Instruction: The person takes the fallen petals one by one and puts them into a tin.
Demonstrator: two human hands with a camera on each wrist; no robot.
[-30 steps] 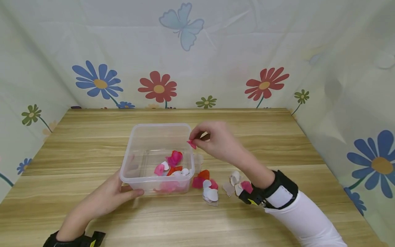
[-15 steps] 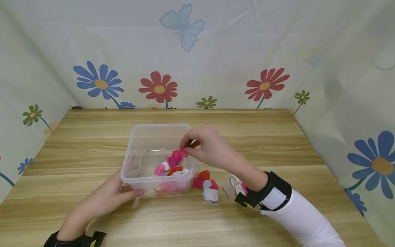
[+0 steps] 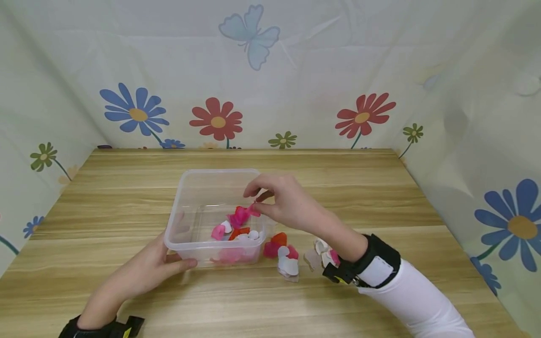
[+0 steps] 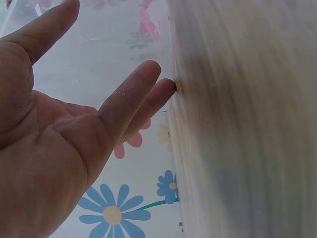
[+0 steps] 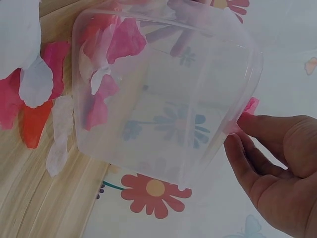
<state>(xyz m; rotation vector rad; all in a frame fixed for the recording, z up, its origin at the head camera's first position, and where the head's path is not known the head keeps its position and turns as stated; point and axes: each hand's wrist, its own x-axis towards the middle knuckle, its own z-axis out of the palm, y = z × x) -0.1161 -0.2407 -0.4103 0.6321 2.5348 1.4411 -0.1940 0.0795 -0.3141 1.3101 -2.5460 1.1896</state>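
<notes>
A clear plastic box stands on the wooden table with pink, white and orange petals inside. My left hand rests against its left side and front corner. In the left wrist view the fingers look fairly straight and spread. Over the box's right rim reaches my right hand, its index finger and thumb slightly apart. A pink petal is at the thumb tip, just above the pile. In the right wrist view that petal shows by the thumb at the box's rim.
Right of the box lies a small heap of pink, orange and white petals. Farther right, another heap of petals is partly hidden by my right wrist strap. A flower-printed cloth hangs behind the table.
My right hand has moved left and slightly down over the box with the pink petal. Its index finger has since lifted away from the thumb. My left hand has stayed still.
</notes>
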